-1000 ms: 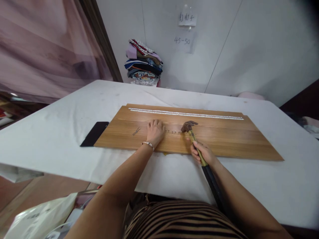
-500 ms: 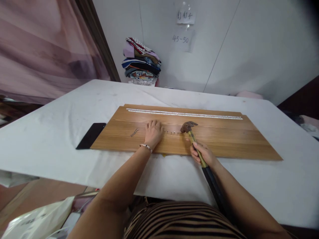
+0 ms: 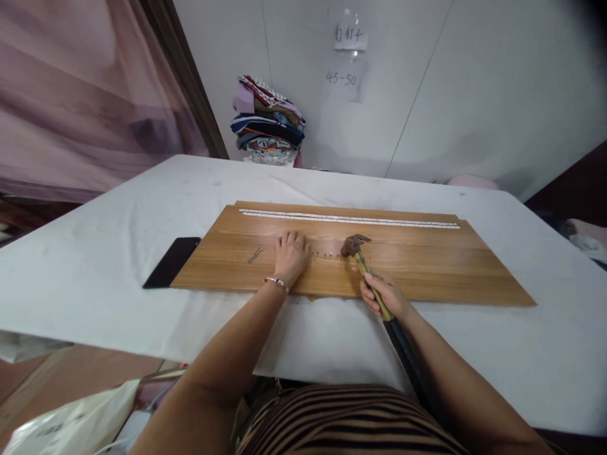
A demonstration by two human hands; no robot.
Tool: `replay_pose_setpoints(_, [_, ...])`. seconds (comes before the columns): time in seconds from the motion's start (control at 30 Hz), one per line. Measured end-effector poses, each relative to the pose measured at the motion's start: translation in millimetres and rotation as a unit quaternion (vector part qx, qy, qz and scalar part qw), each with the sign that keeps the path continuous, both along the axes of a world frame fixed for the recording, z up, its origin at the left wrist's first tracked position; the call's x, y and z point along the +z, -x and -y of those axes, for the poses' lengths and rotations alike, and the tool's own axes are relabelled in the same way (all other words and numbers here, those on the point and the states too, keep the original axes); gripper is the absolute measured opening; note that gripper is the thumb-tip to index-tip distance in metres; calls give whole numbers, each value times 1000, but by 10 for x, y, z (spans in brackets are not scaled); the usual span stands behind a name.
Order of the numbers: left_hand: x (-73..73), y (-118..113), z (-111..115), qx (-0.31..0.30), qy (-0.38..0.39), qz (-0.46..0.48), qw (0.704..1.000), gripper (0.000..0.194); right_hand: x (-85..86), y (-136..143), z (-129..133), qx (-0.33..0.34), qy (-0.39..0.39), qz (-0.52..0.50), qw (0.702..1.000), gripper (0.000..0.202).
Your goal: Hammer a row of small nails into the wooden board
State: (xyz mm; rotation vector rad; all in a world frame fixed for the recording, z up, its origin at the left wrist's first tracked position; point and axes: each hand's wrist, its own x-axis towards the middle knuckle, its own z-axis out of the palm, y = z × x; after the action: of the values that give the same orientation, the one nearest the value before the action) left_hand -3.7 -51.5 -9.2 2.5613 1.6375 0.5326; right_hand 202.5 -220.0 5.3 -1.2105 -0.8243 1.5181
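Note:
My left hand (image 3: 291, 258) lies on the brown wood board (image 3: 441, 268), palm down and fingers stretched forward. Just right of those fingertips, a row of small nails (image 3: 331, 254) runs across the board. My right hand (image 3: 385, 294) is wrapped around the handle of a claw hammer (image 3: 356, 244). Its rusty head is over the right part of the nail row; whether it touches one I cannot tell. Several loose nails (image 3: 255, 255) lie left of my left hand. Two white measuring strips (image 3: 351, 220) run along the board's far side.
The board rests on a white-covered table (image 3: 109, 253). A black phone-like slab (image 3: 173, 262) sticks out at the board's left end. Folded clothes (image 3: 269, 123) are stacked behind the table, against a wall with paper signs (image 3: 341, 78). A pink curtain (image 3: 71, 82) hangs at the left.
The hammer head has shifted slightly left and nearer to me. My left hand stays in place on the board. The whole view has tilted a little.

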Motion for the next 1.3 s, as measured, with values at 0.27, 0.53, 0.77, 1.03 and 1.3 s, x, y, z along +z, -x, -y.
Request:
replay_pose_setpoints(0.27, [-4,51,-73,5,35,108,994,26,-22,-47,32,-1,-22,-29,999,62])
replay_pose_setpoints(0.53, [95,274,50,24,37,216,975,30,-165,-138,115,15,-28,-63,998,61])
replay_pose_setpoints(0.77, [301,962,28,152,74,160,973,27,-256,-197,133,24,-33,-49,998,59])
replay_pose_setpoints(1.03, [406,1165,0,198,143,66,967,27,-285,-205,122,14,-34,-42,998,59])
replay_pose_setpoints(1.3, [543,1108,-215,150,156,-69,974,28,-224,-175,91,15,-43,-50,998,56])
